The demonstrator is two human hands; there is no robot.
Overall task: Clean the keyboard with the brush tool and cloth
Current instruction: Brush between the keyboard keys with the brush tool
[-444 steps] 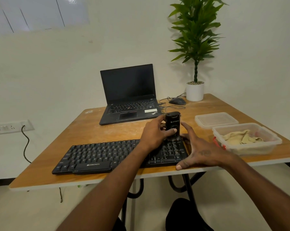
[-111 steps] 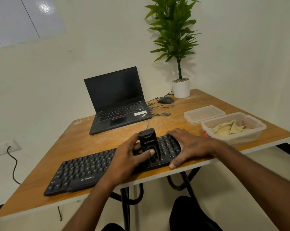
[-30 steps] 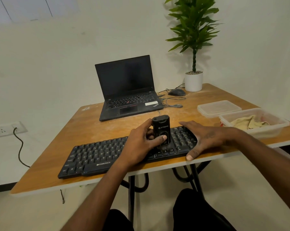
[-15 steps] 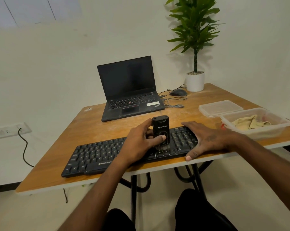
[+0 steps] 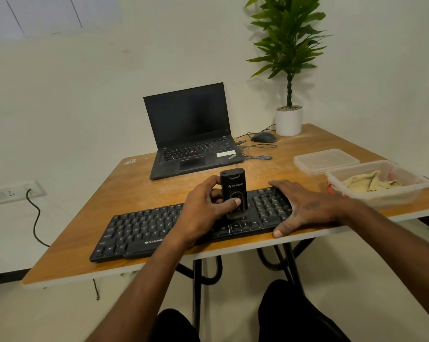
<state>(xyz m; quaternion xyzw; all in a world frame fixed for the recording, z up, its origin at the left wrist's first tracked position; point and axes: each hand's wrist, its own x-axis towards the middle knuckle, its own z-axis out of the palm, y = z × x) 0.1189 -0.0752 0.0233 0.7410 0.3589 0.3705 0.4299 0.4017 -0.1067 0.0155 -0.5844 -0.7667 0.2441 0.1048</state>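
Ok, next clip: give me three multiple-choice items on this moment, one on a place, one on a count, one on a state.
1. Where does the cloth lie?
A. In the open tub
B. On the keyboard
C. Under the laptop

2. How many keyboards show, counting the laptop's own?
A. One
B. Two
C. Three

3. What is the left hand doing?
A. Resting flat on the table
B. Holding the cloth
C. Gripping the brush tool upright on the keyboard

Key: 1 A, the cloth sits crumpled inside the tub, whose lid lies beside it. 2 B, the separate keyboard and the one on the laptop. 3 C, fingers and thumb wrap the tool, its lower end on the keys, while the right hand lies flat on the keyboard's right end.
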